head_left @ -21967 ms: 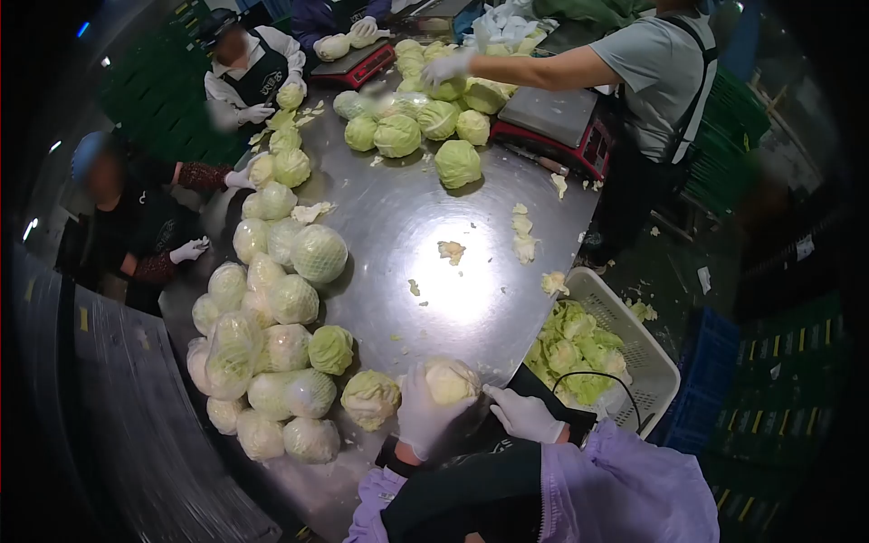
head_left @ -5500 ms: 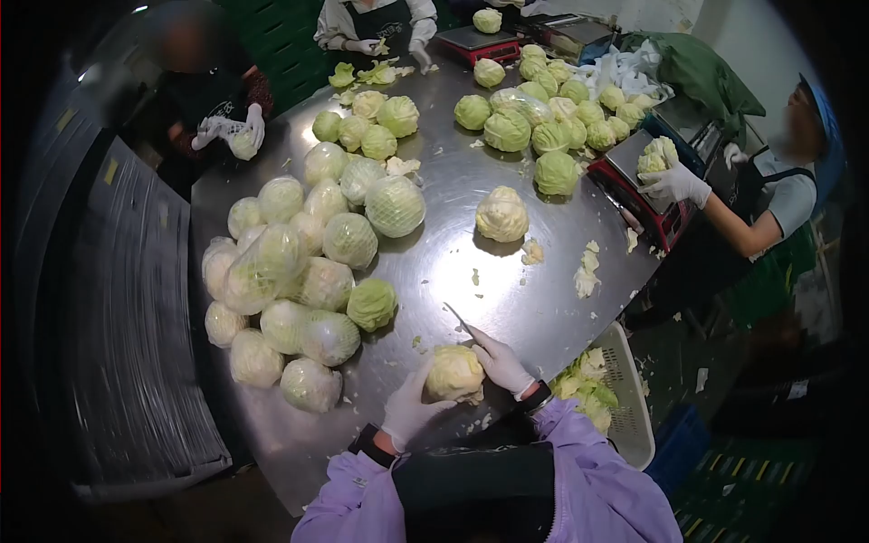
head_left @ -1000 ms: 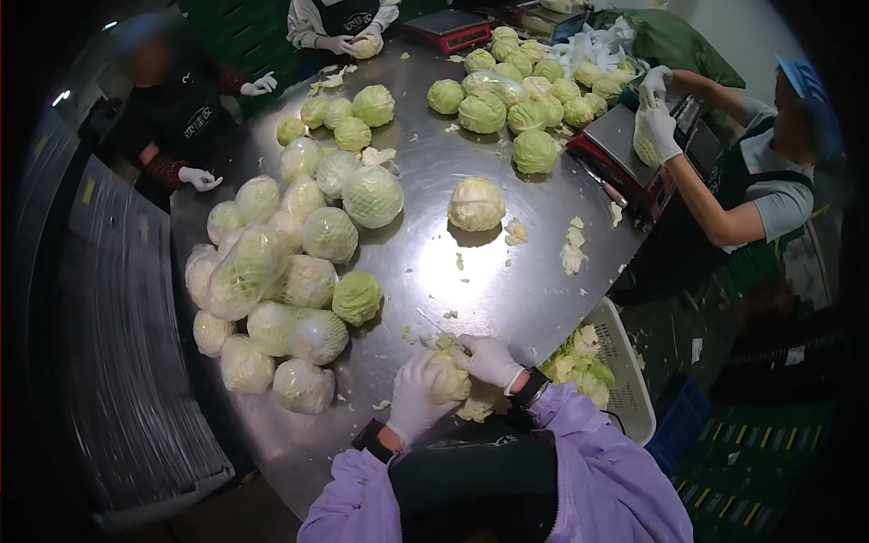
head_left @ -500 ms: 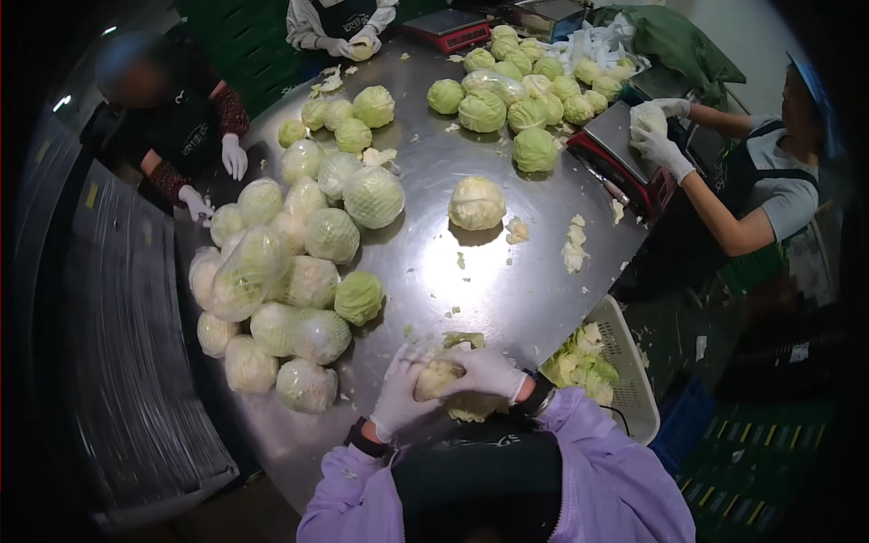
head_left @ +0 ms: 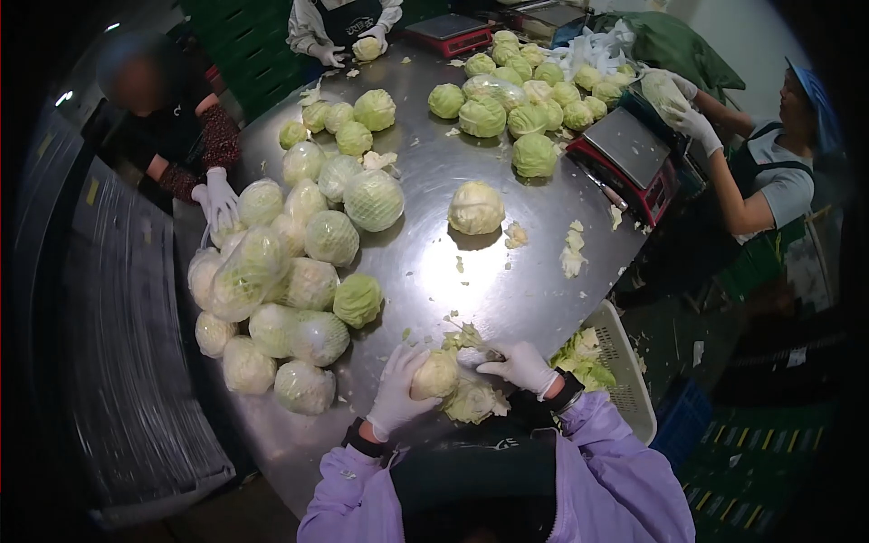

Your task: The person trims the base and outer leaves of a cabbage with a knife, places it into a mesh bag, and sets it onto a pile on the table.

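My left hand (head_left: 396, 395), in a white glove, is closed round the left side of a pale cabbage (head_left: 435, 375) at the near edge of the metal table (head_left: 412, 262). To the right of that cabbage, my gloved right hand (head_left: 520, 368) holds a small tool, which looks like a knife (head_left: 472, 357), with its tip toward the cabbage. Loose trimmed leaves (head_left: 475, 402) lie under and between my hands, and greener scraps (head_left: 463, 337) sit just beyond. A bare green cabbage (head_left: 358, 300) rests to the left of my hands.
Wrapped cabbages (head_left: 312, 282) crowd the left side. One pale cabbage (head_left: 476, 207) sits mid-table; more (head_left: 528, 120) are piled behind. A white basket (head_left: 632, 380) of leaves stands at right. A scale (head_left: 634, 149) and three co-workers surround the table.
My right hand has moved right, off the cabbage, and the tool now shows. The right co-worker has lifted a cabbage off the scale. The left co-worker's hands have come together at the wrapped cabbages.
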`<state>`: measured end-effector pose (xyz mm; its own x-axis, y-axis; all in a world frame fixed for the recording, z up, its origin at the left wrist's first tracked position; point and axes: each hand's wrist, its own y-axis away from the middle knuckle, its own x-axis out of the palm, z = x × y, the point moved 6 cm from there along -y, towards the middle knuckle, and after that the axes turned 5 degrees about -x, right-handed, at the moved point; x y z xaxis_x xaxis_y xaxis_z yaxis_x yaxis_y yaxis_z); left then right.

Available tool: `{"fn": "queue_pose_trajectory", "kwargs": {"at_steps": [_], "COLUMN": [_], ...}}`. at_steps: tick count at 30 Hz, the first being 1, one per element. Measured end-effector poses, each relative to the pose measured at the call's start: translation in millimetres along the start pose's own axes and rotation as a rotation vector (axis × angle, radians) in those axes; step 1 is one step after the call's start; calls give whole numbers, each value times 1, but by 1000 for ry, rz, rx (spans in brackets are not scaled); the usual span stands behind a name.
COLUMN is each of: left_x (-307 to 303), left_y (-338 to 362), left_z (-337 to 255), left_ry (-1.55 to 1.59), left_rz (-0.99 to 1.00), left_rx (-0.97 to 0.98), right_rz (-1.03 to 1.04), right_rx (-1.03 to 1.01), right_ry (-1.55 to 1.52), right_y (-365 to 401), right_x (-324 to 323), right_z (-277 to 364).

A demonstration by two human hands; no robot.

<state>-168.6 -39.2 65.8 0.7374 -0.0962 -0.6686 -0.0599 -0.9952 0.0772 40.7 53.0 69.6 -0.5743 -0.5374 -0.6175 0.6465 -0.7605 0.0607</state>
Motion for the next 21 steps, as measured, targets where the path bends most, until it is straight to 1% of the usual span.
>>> {"fn": "queue_pose_trajectory", "kwargs": {"at_steps": [1,3,4,6,7,8,10,11,12,13,14,16,17,18,20,21], "left_x": [1,2,2,2,2,4,7,8,8,8,8,7,3,-1,-6,-11], "left_y": [0,0,0,0,1,2,4,4,3,1,1,0,-1,-1,10,13], "left_z": [-3,-8,-6,-2,0,2,3,0,-4,-6,-7,-4,2,8,29,29], "left_ry": [-1,-19,-25,-8,-14,-17,-17,-55,-91,-85,-70,-56,45,145,103,60], "left_rz": [10,25,30,59,55,66,75,57,38,33,31,30,11,-8,-22,-35], "left_rx": [1,33,35,37,34,21,6,52,98,99,75,47,26,5,-19,-42], "right_rz": [-4,-145,-152,180,247,251,65,68,155,242,246,168,335,335,396,100], "right_rx": [8,-281,-280,-183,-193,-200,-412,-413,-321,-228,-227,-305,-186,-186,23,-141], "right_ry": [-5,-219,-224,-108,-48,-50,-133,-130,-141,-150,-146,-264,-281,-282,-231,-39], "right_y": [-4,-16,-20,-29,-32,-32,-29,-26,-24,-21,-16,-5,4,8,17,13], "right_x": [10,25,28,46,44,45,34,33,34,35,35,26,27,23,24,12], "right_z": [1,24,29,38,43,41,48,45,41,35,32,37,30,24,-3,0]}}
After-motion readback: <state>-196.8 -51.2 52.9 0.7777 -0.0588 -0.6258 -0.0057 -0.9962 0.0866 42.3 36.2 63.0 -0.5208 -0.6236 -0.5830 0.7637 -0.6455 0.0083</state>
